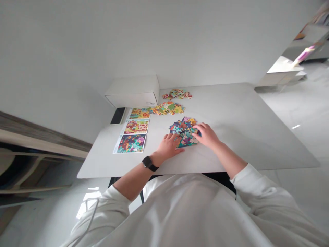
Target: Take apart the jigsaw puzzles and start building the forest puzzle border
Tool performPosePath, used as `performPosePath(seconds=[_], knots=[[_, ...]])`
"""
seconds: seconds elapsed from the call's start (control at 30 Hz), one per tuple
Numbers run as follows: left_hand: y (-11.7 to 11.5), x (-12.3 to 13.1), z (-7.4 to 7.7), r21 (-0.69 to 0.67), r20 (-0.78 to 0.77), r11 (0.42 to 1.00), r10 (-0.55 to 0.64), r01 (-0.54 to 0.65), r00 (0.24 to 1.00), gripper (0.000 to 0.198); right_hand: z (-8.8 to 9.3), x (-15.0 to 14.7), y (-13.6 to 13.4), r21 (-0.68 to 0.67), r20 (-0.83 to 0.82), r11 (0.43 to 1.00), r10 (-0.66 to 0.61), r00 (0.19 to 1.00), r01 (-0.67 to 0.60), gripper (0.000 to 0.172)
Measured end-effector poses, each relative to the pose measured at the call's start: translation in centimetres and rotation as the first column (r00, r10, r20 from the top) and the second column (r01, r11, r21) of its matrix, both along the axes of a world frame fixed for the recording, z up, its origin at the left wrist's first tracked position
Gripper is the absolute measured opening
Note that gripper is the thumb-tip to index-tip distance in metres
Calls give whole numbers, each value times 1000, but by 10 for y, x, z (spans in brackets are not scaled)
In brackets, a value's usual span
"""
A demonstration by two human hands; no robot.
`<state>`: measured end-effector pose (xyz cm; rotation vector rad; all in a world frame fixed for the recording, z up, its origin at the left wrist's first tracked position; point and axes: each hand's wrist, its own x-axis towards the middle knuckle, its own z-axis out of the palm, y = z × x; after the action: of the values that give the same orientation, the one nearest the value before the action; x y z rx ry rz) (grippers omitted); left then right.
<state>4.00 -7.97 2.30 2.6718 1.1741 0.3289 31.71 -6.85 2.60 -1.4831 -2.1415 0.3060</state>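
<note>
A partly joined jigsaw puzzle (187, 140) in dark blue and teal lies on the table in front of me, with loose pieces heaped at its far side. My left hand (169, 146) rests flat at its left edge, thumb stretched out and fingers on the pieces. At the right edge my right hand (204, 134) pinches a small puzzle piece (195, 131), partly hidden by the fingers. To the left lies a printed picture sheet (132, 143) with three scenes, the nearest one in the same dark colours as the puzzle.
Yellow-green puzzle pieces (168, 108) and a red-toned pile (177, 93) lie farther back. A white box (133, 92) stands against the wall, with a phone (118, 116) before it. The white table (244, 127) extends to the right, its front edge near my body.
</note>
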Motion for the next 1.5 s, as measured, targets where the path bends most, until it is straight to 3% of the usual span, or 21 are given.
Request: performPosePath(seconds=[0.1,0.17,0.27,0.4,0.6,0.83,1.0,1.3,1.5], knots=[[9,-3,3,31,-33,997,-75,76,997,42,-9,2,-12,-49,59,974,223,973,-221,35],[15,-2,7,29,-48,989,-146,147,988,36,-13,4,-17,-74,90,959,279,956,-273,36],[21,2,12,-15,-40,976,-220,219,975,29,-14,7,-17,-75,102,953,301,948,-295,32],[24,7,13,-11,-7,979,-203,203,979,30,-12,5,-14,-24,91,953,304,948,-303,26],[30,9,6,105,-63,986,-120,126,991,37,-18,2,-9,40,122,966,249,961,-255,26],[37,-5,0,286,-109,922,-239,261,965,34,-21,6,-3,255,54,917,303,951,-307,22],[29,-12,22,298,-44,933,-198,202,979,33,-6,1,-5,329,33,890,323,946,-315,22],[34,-6,59,194,47,980,26,-35,999,29,26,-14,9,339,-79,926,202,976,-164,19],[42,-5,84,133,204,990,11,-39,979,24,44,-19,19,335,-155,931,206,966,-145,22]])
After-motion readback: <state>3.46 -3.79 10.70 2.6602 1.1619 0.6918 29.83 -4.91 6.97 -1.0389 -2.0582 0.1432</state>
